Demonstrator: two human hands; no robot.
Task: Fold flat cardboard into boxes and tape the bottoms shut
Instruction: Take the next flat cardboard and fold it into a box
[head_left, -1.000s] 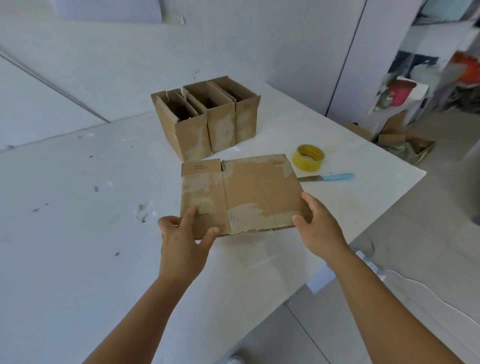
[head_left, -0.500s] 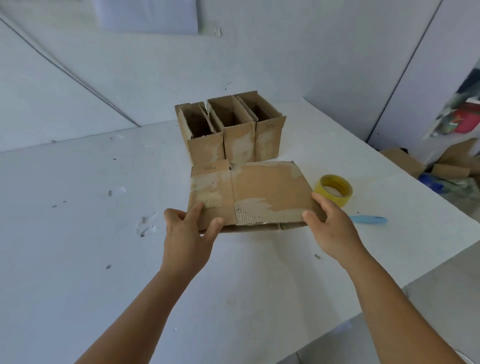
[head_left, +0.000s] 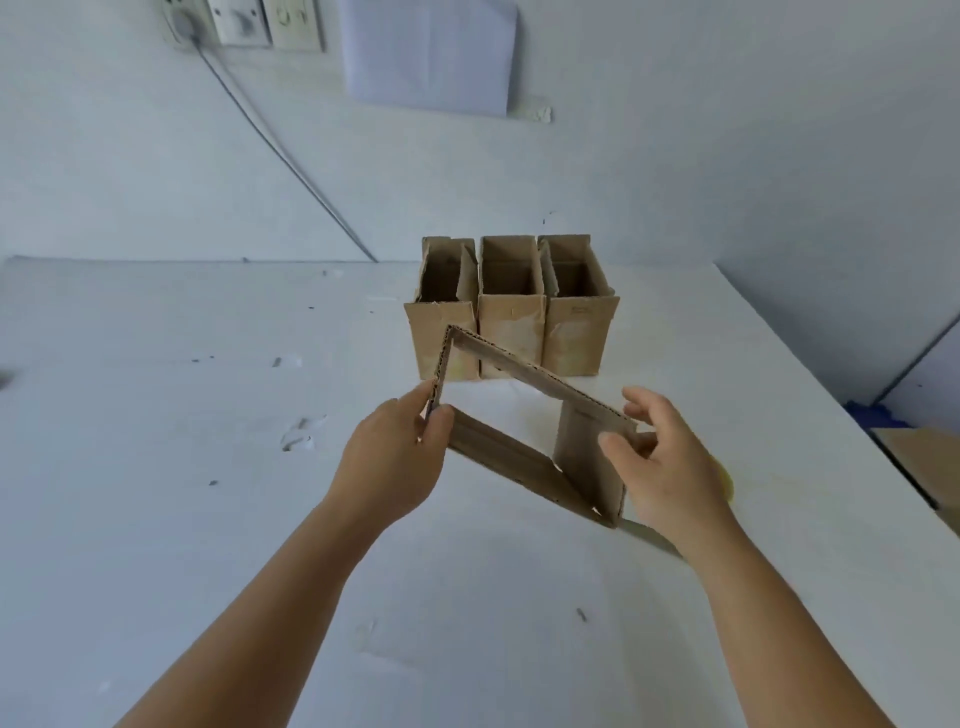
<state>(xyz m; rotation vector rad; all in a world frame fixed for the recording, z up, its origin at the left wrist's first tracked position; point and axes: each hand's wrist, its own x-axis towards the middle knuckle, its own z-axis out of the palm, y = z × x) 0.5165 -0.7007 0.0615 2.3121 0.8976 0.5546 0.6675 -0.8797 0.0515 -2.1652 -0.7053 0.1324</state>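
Note:
A brown cardboard box (head_left: 582, 457) is held above the white table (head_left: 156, 415), spread into a skewed open tube with its open end facing me. My left hand (head_left: 395, 462) pinches its left corner edge between thumb and fingers. My right hand (head_left: 660, 467) holds the right side panel, thumb on the inside and fingers spread behind it. Three folded cardboard boxes (head_left: 511, 306) stand upright in a row just behind it. A sliver of the yellow tape roll (head_left: 727, 480) shows behind my right hand.
A cable (head_left: 291, 156) runs down the wall from the sockets (head_left: 244, 23) to the table's back edge. A flat cardboard piece (head_left: 930, 457) lies at the far right, past the table's edge. A paper sheet (head_left: 431, 52) hangs on the wall.
The flat cardboard has been lifted and spread open into a tube. The view has tilted up toward the wall. The blue knife is out of view and the tape roll is mostly hidden.

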